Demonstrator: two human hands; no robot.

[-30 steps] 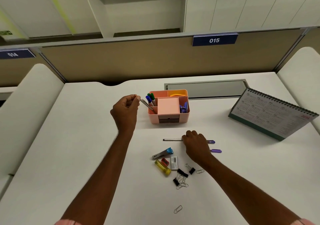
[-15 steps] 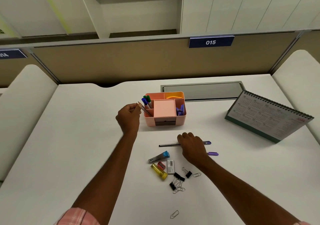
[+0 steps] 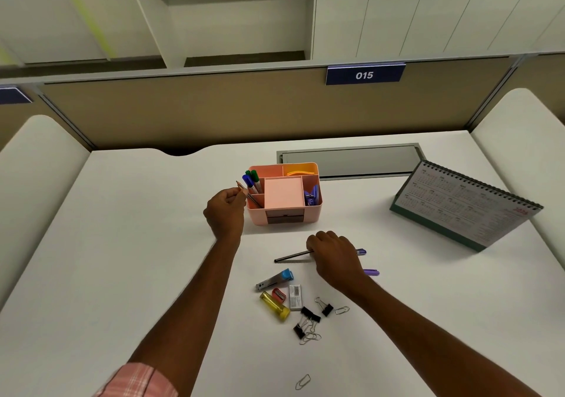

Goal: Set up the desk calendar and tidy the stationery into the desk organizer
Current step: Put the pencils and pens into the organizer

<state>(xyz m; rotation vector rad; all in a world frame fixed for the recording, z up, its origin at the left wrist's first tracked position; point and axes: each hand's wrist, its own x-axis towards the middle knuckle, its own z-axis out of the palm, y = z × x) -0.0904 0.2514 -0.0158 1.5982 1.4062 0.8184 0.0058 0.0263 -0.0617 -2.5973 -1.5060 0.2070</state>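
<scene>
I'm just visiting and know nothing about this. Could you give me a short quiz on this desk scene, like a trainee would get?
1. True or false: the desk calendar lies flat.
2. The left hand holds: A) a pencil, B) scissors, C) a ruler.
3. Fill in: the dark pen is gripped by the ___ hand.
Key: 1 false, it stands; 2 A; 3 right hand.

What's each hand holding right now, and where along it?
Left hand pinches a thin pencil near its upper end, lower end in the pink organizer. Right hand grips a dark pen toward its blue end.
</scene>
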